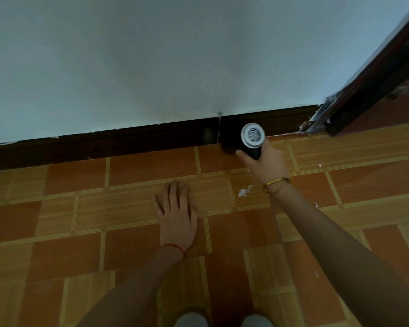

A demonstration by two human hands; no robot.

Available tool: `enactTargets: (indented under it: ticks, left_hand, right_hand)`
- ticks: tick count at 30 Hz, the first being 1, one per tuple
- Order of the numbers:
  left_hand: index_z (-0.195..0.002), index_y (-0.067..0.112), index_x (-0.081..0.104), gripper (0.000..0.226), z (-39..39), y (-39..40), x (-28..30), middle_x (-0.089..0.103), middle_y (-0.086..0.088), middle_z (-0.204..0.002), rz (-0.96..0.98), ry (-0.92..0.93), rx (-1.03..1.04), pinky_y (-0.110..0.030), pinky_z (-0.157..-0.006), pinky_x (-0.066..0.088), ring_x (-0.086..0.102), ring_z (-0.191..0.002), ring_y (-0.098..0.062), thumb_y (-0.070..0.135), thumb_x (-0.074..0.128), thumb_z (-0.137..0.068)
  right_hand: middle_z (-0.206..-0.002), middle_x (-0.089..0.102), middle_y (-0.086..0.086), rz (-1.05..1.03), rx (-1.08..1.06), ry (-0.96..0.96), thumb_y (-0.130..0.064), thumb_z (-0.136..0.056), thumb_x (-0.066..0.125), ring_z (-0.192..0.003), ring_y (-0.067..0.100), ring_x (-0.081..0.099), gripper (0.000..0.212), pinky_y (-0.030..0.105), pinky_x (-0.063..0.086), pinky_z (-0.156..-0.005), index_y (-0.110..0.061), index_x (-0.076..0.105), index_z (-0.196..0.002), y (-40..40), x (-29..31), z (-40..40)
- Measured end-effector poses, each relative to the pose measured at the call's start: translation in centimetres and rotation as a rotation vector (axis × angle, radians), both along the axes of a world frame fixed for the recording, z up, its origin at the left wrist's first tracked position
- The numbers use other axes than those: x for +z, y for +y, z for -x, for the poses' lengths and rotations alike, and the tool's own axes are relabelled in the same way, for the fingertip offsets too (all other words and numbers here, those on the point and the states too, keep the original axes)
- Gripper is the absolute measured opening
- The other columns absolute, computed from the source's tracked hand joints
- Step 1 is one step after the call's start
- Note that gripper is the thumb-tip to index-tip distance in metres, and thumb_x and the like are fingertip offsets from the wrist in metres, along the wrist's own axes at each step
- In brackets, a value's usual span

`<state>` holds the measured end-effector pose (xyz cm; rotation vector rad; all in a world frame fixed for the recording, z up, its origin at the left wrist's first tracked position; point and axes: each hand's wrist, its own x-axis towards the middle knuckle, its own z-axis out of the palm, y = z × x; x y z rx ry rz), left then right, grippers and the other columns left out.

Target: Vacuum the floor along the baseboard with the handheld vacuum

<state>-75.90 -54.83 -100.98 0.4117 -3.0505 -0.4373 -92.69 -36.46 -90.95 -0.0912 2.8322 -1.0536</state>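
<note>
A person's right hand (266,162) gripped a handheld vacuum (252,142) at the foot of a dark baseboard (128,142), seen from a head-worn camera looking down. The fingers were wrapped around the vacuum's black body, and its round silver vented end faced up toward the camera. The front end of the tool pointed at about 10 o'clock from the hand, into the line where the baseboard met the floor (69,232); that end was lost in shadow, and whether it touched the floor could not be told.

The left hand (177,217) lay flat and open on the floor at about 7 o'clock from the vacuum, well apart from it, fingers spread and pointing toward the wall (151,55). It held nothing. A thin red string (174,247) circled the left wrist, and gold bracelets (275,184) sat on the right wrist.

The floor was laid in orange-brown squares bordered by lighter striped bands. A small scrap of white debris (244,191) lay on it between the two hands, just beside the right wrist at about 9 o'clock from the bracelets. A smaller white fleck (320,165) lay at about 3 o'clock from the right hand.

The pale wall filled the upper half of the view. A dark door frame (373,74) ran diagonally at about 2 o'clock from the vacuum, with chipped white patches at its base where it met the baseboard.
</note>
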Motion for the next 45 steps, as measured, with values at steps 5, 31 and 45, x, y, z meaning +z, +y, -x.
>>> enactTargets:
  ticks: [5, 31, 45]
  left_hand:
    - [-0.149, 0.014, 0.038, 0.056, 0.0, 0.0, -0.1, 0.033, -0.014, -0.157, 0.008, 0.002, 0.003, -0.066, -0.117, 0.014, 0.024, -0.148, -0.034, 0.035, 0.035, -0.098]
    - [-0.15, 0.015, 0.037, 0.058, 0.0, -0.1, -0.2, 0.033, -0.013, -0.157, -0.013, 0.023, 0.0, -0.066, -0.118, 0.013, 0.023, -0.148, -0.034, 0.036, 0.035, -0.097]
    - [-0.15, 0.015, 0.037, 0.058, -0.1, -0.1, -0.3, 0.033, -0.012, -0.157, -0.027, 0.037, 0.0, -0.065, -0.118, 0.012, 0.023, -0.148, -0.033, 0.037, 0.032, -0.097]
  right_hand:
    - [-0.108, 0.066, 0.012, -0.074, -0.093, 0.05, -0.047, -0.081, 0.067, -0.097, 0.027, 0.064, 0.062, 0.028, 0.045, -0.069, -0.006, 0.05, -0.124, 2.6, 0.2, 0.1]
    - [-0.083, 0.064, 0.001, -0.128, 0.166, -0.2, -0.035, -0.082, 0.07, -0.058, 0.012, 0.055, 0.039, 0.026, 0.045, -0.053, -0.016, 0.056, -0.113, 5.6, 4.8, -0.5]
    - [-0.065, 0.062, 0.002, -0.123, 0.257, -0.374, -0.039, -0.082, 0.069, -0.048, 0.013, 0.056, 0.04, 0.026, 0.048, -0.046, -0.017, 0.052, -0.11, 5.2, 5.2, -3.3]
